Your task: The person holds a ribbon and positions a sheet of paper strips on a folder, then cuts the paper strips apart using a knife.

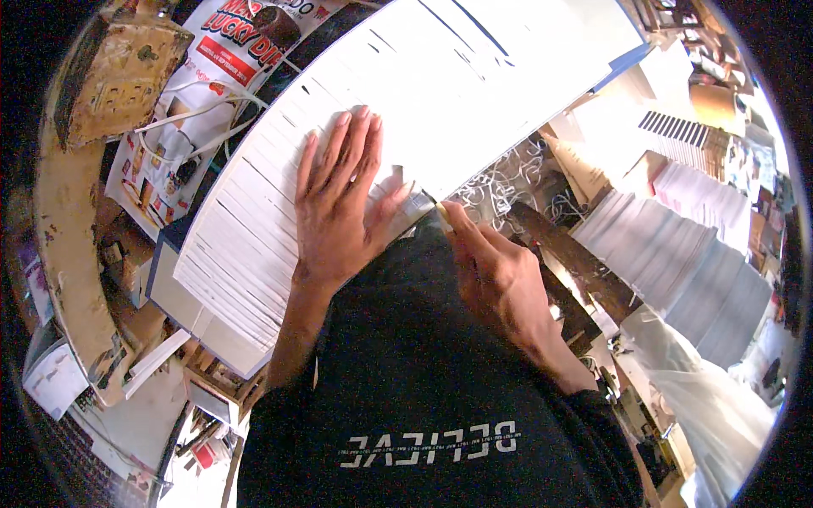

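A long row of white paper blocks, with thin dark gaps between them, lies in front of me and ends at a stiff board at the lower left. My left hand rests flat on the paper, fingers stretched out and thumb pointing right. At the near right edge of the paper, my right hand is closed round a slim tool. Little of the tool shows: a dark tip and a yellowish part. It looks like a knife, but most of it is hidden in my fingers.
Tangled white strips lie beyond my right hand. Tall paper stacks stand at the right, with translucent plastic sheeting nearer me. At the left are a printed poster, a white cable and a worn wooden block.
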`<action>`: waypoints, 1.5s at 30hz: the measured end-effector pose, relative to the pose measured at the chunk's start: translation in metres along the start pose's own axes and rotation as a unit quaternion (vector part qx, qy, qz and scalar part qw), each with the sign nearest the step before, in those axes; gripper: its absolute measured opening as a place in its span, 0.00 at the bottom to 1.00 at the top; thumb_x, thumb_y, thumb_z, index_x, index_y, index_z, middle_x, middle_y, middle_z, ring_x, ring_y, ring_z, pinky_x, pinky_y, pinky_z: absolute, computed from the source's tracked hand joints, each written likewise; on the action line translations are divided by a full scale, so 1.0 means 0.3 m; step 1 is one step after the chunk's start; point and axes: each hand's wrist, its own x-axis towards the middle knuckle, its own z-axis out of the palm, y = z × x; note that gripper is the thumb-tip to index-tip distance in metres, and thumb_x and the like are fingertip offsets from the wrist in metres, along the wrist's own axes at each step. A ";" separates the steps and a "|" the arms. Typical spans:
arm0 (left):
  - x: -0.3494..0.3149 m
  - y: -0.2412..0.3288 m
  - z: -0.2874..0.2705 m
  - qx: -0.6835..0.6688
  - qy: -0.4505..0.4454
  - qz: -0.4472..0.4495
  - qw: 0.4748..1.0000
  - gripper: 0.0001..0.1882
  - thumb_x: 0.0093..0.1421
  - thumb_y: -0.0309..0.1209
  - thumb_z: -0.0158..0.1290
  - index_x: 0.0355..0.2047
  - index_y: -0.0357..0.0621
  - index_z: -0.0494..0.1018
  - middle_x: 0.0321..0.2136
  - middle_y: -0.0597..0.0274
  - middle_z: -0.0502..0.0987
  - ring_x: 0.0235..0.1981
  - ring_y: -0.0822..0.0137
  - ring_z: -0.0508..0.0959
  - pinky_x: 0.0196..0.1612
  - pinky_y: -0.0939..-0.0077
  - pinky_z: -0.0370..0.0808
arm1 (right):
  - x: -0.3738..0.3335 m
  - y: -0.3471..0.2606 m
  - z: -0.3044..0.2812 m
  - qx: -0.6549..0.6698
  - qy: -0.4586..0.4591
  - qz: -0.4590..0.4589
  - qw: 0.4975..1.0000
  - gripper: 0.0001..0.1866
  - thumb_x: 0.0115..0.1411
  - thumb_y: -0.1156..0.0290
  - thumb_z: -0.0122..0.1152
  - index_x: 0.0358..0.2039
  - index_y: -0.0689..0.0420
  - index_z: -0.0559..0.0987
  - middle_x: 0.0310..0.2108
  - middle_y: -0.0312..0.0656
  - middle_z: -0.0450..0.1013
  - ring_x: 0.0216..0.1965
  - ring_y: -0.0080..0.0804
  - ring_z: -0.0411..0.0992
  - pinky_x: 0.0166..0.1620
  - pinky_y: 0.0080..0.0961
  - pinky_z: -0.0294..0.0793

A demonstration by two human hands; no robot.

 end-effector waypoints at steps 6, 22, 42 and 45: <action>0.003 0.003 -0.003 -0.001 0.004 -0.003 1.000 0.37 0.72 0.51 0.47 0.73 0.38 0.62 0.74 0.53 0.62 0.76 0.54 0.58 0.77 0.47 0.49 | 0.010 -0.009 -0.019 0.033 0.000 0.000 0.999 0.22 0.68 0.74 0.63 0.62 0.53 0.78 0.32 0.52 0.82 0.28 0.52 0.82 0.29 0.42 0.79; -0.011 -0.001 0.010 0.013 0.020 0.001 1.000 0.33 0.73 0.47 0.45 0.72 0.42 0.63 0.74 0.56 0.63 0.76 0.56 0.60 0.77 0.49 0.51 | -0.056 -0.148 -0.116 -0.189 -0.136 0.097 0.968 0.21 0.71 0.69 0.55 0.63 0.51 0.68 0.29 0.49 0.78 0.26 0.53 0.80 0.27 0.49 0.77; -0.042 -0.038 -0.024 -0.012 -0.006 0.003 1.000 0.38 0.73 0.51 0.47 0.74 0.38 0.60 0.75 0.51 0.59 0.77 0.53 0.56 0.78 0.47 0.45 | -0.081 -0.029 -0.166 0.022 0.002 0.086 0.996 0.26 0.68 0.80 0.60 0.66 0.52 0.74 0.37 0.55 0.82 0.35 0.50 0.83 0.38 0.39 0.81; -0.036 -0.041 -0.023 -0.019 -0.017 0.011 1.000 0.39 0.72 0.53 0.47 0.73 0.37 0.61 0.75 0.51 0.59 0.77 0.53 0.56 0.78 0.46 0.45 | -0.051 0.020 -0.073 0.024 -0.053 0.005 0.998 0.40 0.63 0.76 0.60 0.75 0.44 0.62 0.46 0.53 0.80 0.32 0.52 0.82 0.34 0.46 0.82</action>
